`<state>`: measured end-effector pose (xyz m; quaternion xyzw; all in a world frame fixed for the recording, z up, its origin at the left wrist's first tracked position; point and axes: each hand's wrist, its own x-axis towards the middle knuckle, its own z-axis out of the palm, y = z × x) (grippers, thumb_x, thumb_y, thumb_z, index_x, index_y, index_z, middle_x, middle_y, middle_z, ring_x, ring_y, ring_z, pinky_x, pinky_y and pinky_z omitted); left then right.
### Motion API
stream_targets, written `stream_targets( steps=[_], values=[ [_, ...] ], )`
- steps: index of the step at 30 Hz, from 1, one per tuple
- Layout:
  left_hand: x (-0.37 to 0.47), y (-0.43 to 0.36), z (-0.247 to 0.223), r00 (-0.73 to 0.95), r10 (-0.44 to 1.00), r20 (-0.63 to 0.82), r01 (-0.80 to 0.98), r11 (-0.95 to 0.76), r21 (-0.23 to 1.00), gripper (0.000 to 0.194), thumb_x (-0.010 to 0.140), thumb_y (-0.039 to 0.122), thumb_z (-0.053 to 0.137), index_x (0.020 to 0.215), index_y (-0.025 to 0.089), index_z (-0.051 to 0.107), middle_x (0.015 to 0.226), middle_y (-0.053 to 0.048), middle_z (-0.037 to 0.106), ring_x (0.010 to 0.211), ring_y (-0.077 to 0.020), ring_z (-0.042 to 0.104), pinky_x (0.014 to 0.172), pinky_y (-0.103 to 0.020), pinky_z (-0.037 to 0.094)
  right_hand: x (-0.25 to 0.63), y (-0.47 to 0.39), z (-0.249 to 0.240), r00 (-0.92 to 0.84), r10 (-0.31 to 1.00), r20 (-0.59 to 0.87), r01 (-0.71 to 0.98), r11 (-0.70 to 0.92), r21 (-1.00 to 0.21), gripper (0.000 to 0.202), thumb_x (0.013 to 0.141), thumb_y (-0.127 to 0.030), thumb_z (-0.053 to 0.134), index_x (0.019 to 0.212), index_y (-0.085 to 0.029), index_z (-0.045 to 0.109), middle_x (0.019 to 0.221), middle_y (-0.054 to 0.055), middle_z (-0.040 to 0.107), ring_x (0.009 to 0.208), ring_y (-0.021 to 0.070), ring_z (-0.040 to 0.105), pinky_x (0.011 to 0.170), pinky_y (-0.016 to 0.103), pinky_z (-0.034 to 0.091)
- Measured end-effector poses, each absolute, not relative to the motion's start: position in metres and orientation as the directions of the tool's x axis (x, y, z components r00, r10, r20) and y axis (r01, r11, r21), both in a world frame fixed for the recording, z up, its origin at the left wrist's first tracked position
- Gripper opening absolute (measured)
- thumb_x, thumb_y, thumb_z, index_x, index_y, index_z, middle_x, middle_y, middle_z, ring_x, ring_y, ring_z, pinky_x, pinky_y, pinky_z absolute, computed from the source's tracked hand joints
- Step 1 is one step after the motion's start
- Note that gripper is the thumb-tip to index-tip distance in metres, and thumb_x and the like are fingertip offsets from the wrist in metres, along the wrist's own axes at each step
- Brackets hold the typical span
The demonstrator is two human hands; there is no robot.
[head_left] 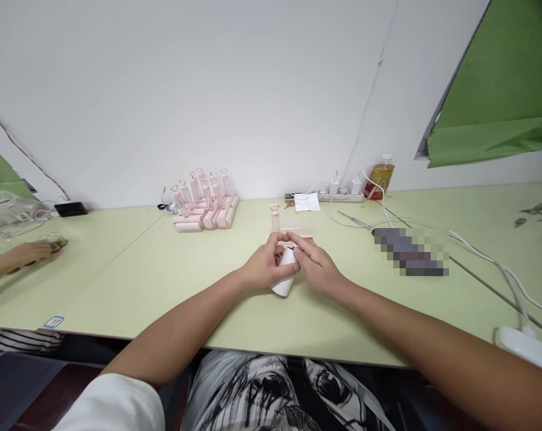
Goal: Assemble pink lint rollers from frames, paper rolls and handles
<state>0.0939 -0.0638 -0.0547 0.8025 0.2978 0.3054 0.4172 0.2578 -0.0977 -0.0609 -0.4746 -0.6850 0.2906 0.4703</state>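
Observation:
My left hand (267, 263) is closed around a smooth white rounded piece (283, 286), thumb across its front. The piece is tilted, its lower end close above or on the table; I cannot tell if it touches. At its upper end my right hand (316, 263) is closed too, thumb and fingers pressed against the piece near a small dark spot. The fingers hide most of that end. Just behind the hands stands a pale pink tube with a heart-shaped loop on top (275, 220). Beside it lies a pink translucent piece (300, 230), partly covered by my fingers.
Several pink pieces with heart-loop tubes (208, 209) stand at the back left. A power strip (340, 197), white paper (307, 202) and a drink bottle (381, 176) line the wall. White cables (481, 254) cross the right side. Another person's hand (30, 252) is at far left.

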Motion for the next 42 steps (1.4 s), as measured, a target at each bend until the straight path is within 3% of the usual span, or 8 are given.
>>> stream_targets(
  steps=[4, 11, 24, 29, 35, 42],
  values=[
    [0.094, -0.066, -0.052, 0.642, 0.71, 0.288, 0.232, -0.538, 0.811, 0.055, 0.08, 0.039, 0.064, 0.123, 0.02, 0.036, 0.077, 0.002, 0.06, 0.064, -0.0115, 0.053, 0.058, -0.023, 0.037, 0.258, -0.099, -0.064, -0.14, 0.895, 0.423, 0.414, 0.441, -0.797, 0.051, 0.094, -0.032, 0.038, 0.144, -0.022, 0.041, 0.142, 0.008, 0.048, 0.132, 0.0258, 0.04, 0.111, 0.047, 0.03],
    [0.092, -0.065, -0.051, 0.643, 0.673, 0.365, 0.218, -0.618, 0.755, 0.052, 0.08, 0.036, 0.062, 0.123, 0.02, 0.036, 0.082, 0.001, 0.061, 0.061, -0.0096, 0.051, 0.057, -0.022, 0.037, 0.258, -0.099, -0.065, -0.185, 0.899, 0.396, 0.423, 0.437, -0.794, 0.059, 0.092, -0.032, 0.043, 0.149, -0.024, 0.029, 0.15, 0.007, 0.038, 0.138, 0.0265, 0.034, 0.114, 0.05, 0.026],
    [0.088, -0.061, -0.051, 0.62, 0.651, 0.437, 0.239, -0.688, 0.686, 0.043, 0.084, 0.042, 0.059, 0.12, 0.022, 0.049, 0.104, -0.004, 0.066, 0.081, -0.016, 0.06, 0.069, -0.026, 0.045, 0.263, -0.097, -0.064, -0.238, 0.88, 0.411, 0.343, 0.472, -0.812, 0.061, 0.091, -0.038, 0.049, 0.147, -0.022, 0.033, 0.144, 0.01, 0.045, 0.131, 0.0291, 0.043, 0.108, 0.048, 0.036],
    [0.087, -0.057, -0.055, 0.613, 0.647, 0.454, 0.168, -0.668, 0.725, 0.049, 0.084, 0.041, 0.059, 0.127, 0.024, 0.044, 0.106, -0.006, 0.065, 0.083, -0.0169, 0.062, 0.07, -0.027, 0.046, 0.263, -0.097, -0.066, -0.256, 0.871, 0.418, 0.298, 0.483, -0.824, 0.065, 0.091, -0.043, 0.051, 0.148, -0.023, 0.029, 0.146, 0.011, 0.042, 0.129, 0.0298, 0.044, 0.104, 0.048, 0.041],
    [0.085, -0.052, -0.058, 0.574, 0.693, 0.435, 0.177, -0.624, 0.761, 0.062, 0.082, 0.043, 0.061, 0.133, 0.023, 0.033, 0.093, -0.004, 0.064, 0.07, -0.0137, 0.058, 0.063, -0.026, 0.044, 0.263, -0.099, -0.064, -0.211, 0.846, 0.49, 0.298, 0.533, -0.792, 0.071, 0.089, -0.043, 0.055, 0.149, -0.03, 0.02, 0.154, 0.011, 0.028, 0.131, 0.0293, 0.041, 0.099, 0.049, 0.045],
    [0.084, -0.054, -0.057, 0.575, 0.702, 0.421, 0.215, -0.625, 0.75, 0.07, 0.079, 0.042, 0.065, 0.136, 0.025, 0.029, 0.094, -0.003, 0.061, 0.072, -0.0139, 0.057, 0.065, -0.026, 0.044, 0.268, -0.096, -0.059, -0.337, 0.826, 0.452, 0.343, 0.555, -0.758, 0.049, 0.088, -0.04, 0.056, 0.135, -0.028, 0.048, 0.135, 0.008, 0.053, 0.12, 0.0274, 0.053, 0.097, 0.047, 0.046]
  ],
)
